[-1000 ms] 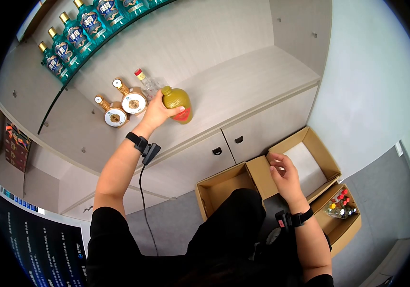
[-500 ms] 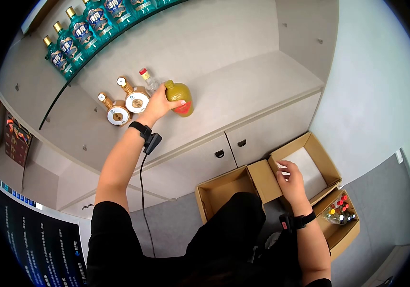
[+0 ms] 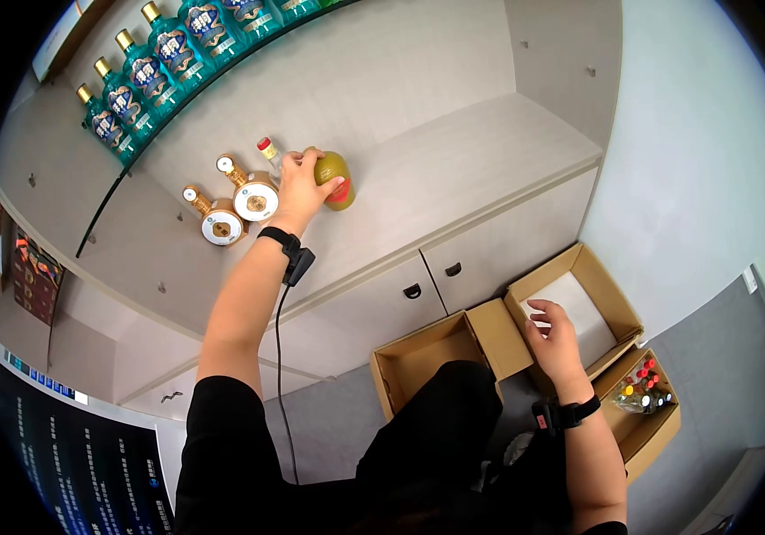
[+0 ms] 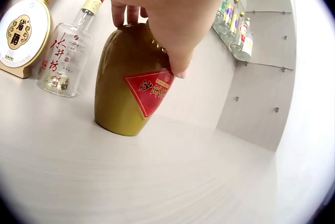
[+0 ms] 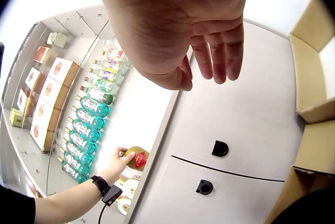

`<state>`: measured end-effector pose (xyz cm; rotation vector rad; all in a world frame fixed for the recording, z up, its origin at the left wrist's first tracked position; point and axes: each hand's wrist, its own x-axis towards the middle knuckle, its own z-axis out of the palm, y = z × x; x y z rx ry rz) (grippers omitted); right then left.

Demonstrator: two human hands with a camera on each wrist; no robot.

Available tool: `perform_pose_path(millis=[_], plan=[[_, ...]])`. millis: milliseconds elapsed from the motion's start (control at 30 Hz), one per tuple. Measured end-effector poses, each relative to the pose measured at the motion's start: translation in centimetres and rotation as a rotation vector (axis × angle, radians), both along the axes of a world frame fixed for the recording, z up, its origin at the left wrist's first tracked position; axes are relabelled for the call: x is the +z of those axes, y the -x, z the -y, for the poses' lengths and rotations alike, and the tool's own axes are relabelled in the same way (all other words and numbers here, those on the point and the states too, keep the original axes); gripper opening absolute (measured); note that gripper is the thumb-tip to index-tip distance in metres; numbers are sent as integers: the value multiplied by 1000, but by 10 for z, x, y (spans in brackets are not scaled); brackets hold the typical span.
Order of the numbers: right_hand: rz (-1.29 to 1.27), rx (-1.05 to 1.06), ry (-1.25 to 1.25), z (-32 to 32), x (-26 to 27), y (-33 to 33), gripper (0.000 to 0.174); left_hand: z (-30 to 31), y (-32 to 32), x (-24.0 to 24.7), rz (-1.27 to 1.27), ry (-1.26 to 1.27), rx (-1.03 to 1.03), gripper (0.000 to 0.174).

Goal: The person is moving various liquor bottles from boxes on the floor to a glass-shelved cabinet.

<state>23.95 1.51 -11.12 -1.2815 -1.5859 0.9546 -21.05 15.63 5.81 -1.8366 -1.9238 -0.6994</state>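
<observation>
On the cabinet's lower shelf [image 3: 454, 147] stands an olive-green bottle [image 4: 118, 90] with a red diamond-shaped label. My left hand [image 3: 302, 189] grips it around the neck and shoulder, thumb on the near side by the label; the hand mostly covers the bottle's neck. Just left of it is a clear glass bottle [image 4: 65, 61] with a red cap. Two round white-and-gold bottles [image 3: 256, 202] stand further left. Over the open cardboard box by the cabinet, my right hand [image 3: 556, 343] hangs with loosely bent fingers, holding nothing.
A row of teal bottles [image 3: 168, 49] stands on the glass shelf above. Open cardboard boxes sit on the floor: one box [image 3: 391, 361] by my knee, another box [image 3: 619, 303] near the wall, and a third [image 3: 654, 450] holding several small capped bottles [image 3: 639, 392].
My left hand has shifted up over the neck of the olive-green bottle, which stays in about the same place on the shelf. The right hand has moved little.
</observation>
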Motion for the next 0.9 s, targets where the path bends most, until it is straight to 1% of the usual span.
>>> perform_pose_path(millis=[33, 100, 133, 200, 433, 533, 600, 700, 800, 900], plan=[[-2, -2, 0, 0, -1, 0, 33, 0, -3, 0, -2, 0, -2, 67], [-2, -18, -59, 0, -3, -1, 33, -1, -7, 2, -79, -15, 76, 60], [-4, -20, -58, 0, -3, -2, 33, -2, -7, 1, -81, -15, 74, 60], [-8, -28, -66, 1, -1, -2, 32, -5, -5, -1, -87, -12, 69, 54], [5, -27, -73, 2, -1, -4, 32, -14, 7, -9, -85, -4, 94, 51], [8, -29, -69, 2, 0, -5, 32, -16, 9, -10, -124, -7, 118, 49], [15, -27, -68, 2, 0, -6, 32, -18, 9, -8, -204, -7, 184, 48], [10, -31, -76, 3, 0, -8, 32, -21, 9, -4, -217, 2, 196, 45], [22, -34, -71, 4, 2, -11, 31, -29, 21, -2, -177, -11, 132, 42], [20, -41, -67, 6, 4, -11, 31, -35, 26, 1, -171, 24, 136, 40]])
